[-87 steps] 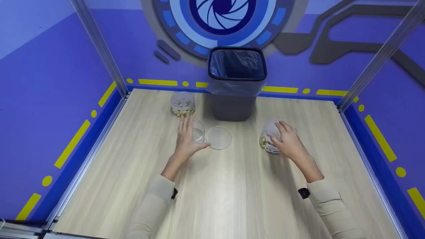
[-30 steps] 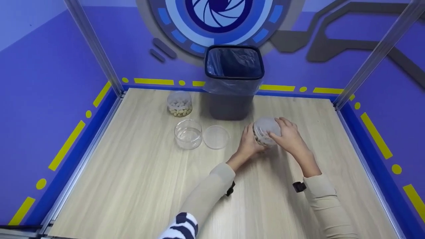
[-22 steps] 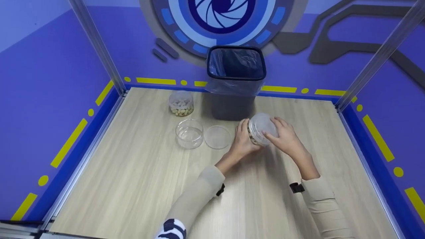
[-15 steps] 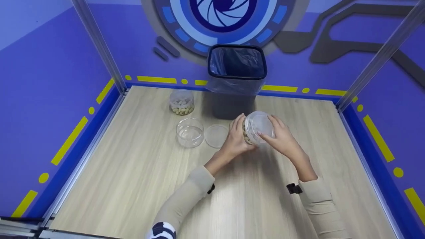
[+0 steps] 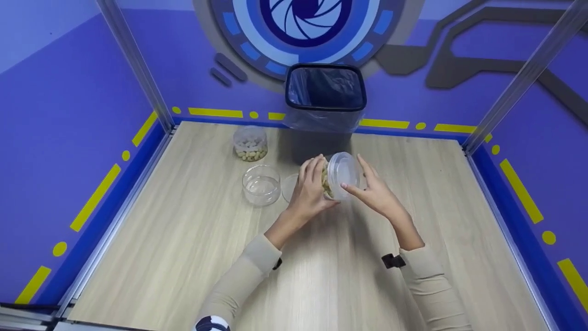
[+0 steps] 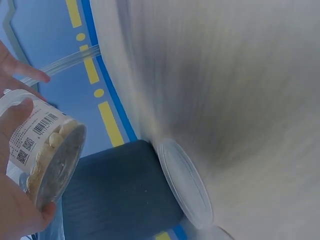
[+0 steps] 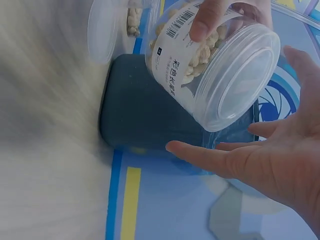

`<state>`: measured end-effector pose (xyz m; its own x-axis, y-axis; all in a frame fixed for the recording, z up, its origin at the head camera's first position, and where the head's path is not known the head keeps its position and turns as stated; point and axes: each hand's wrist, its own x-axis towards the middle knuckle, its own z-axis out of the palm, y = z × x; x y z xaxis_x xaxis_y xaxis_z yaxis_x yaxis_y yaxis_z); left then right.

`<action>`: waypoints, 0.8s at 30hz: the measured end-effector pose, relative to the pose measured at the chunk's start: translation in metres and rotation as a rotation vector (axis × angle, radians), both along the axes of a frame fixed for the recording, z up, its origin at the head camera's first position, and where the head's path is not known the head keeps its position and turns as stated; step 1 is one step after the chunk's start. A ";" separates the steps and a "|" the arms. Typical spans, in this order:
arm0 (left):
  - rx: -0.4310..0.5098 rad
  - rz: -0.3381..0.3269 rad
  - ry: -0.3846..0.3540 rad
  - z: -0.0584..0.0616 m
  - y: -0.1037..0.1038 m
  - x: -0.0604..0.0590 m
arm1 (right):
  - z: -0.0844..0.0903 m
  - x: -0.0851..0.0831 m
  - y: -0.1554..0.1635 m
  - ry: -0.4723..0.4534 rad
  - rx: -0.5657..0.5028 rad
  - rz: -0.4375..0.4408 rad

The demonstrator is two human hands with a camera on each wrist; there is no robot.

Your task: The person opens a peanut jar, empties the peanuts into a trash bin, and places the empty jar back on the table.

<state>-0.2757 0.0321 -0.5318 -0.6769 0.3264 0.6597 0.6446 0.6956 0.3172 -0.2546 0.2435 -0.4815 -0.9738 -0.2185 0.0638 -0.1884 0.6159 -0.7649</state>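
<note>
My left hand [image 5: 310,186] grips a clear plastic jar of pale nuts [image 5: 337,174], held above the table and tipped on its side. Its clear lid faces right. The left wrist view shows the jar [image 6: 45,150] from its base, barcode label up, in my palm [image 6: 15,210]. My right hand [image 5: 374,193] is spread just right of the lid with straight fingers. In the right wrist view this hand [image 7: 260,165] sits a little apart from the jar [image 7: 215,75], while a left finger [image 7: 207,17] curls over the label.
An empty clear jar [image 5: 261,185] stands left of my hands, a loose clear lid [image 5: 289,184] flat beside it. Another jar of nuts [image 5: 250,144] sits at the back left. A dark lined bin [image 5: 324,115] stands at the table's far edge.
My left hand left the empty jar and took hold of the nut jar. Both hands lifted it, tipped it sideways and carried it left. My right hand has come off the lid.
</note>
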 end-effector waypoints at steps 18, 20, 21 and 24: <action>-0.165 0.077 0.187 0.002 -0.006 0.011 | -0.001 -0.003 -0.020 -0.050 -0.203 0.020; -0.177 0.077 0.196 0.001 -0.007 0.011 | -0.001 -0.003 -0.021 -0.039 -0.191 0.018; -0.181 0.075 0.202 0.001 -0.007 0.011 | -0.001 -0.002 -0.021 -0.034 -0.184 0.016; -0.202 0.070 0.224 0.002 -0.008 0.010 | -0.001 -0.002 -0.022 -0.025 -0.174 0.009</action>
